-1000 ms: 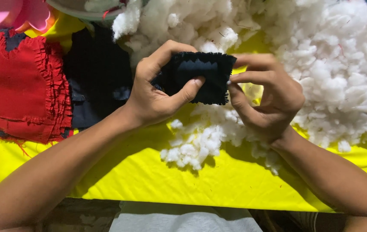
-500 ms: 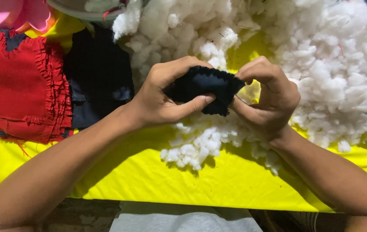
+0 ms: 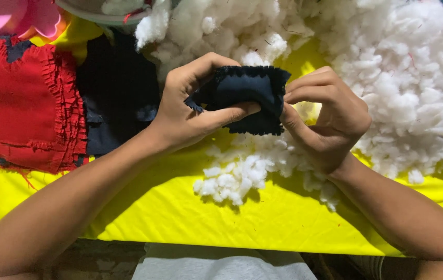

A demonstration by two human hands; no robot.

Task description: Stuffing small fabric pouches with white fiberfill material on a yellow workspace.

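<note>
Both hands hold a small dark navy fabric pouch (image 3: 247,98) with frilled edges above a yellow cloth (image 3: 143,207). My left hand (image 3: 190,109) grips its left side, thumb pressed along the bottom edge. My right hand (image 3: 325,119) pinches its right edge with fingers curled. Under the pouch lies a small clump of white stuffing (image 3: 237,176), and a large heap of the same stuffing (image 3: 387,78) spreads behind and to the right.
A red frilled fabric piece (image 3: 24,109) lies at the left on dark navy fabric (image 3: 117,98). A pink shape (image 3: 3,18) and a bowl rim (image 3: 97,13) sit at the top left. The table's front edge runs along the bottom.
The pouch was squeezed and crumpled between both hands half a second ago; now it is spread flatter again, with my right fingers at its right edge.
</note>
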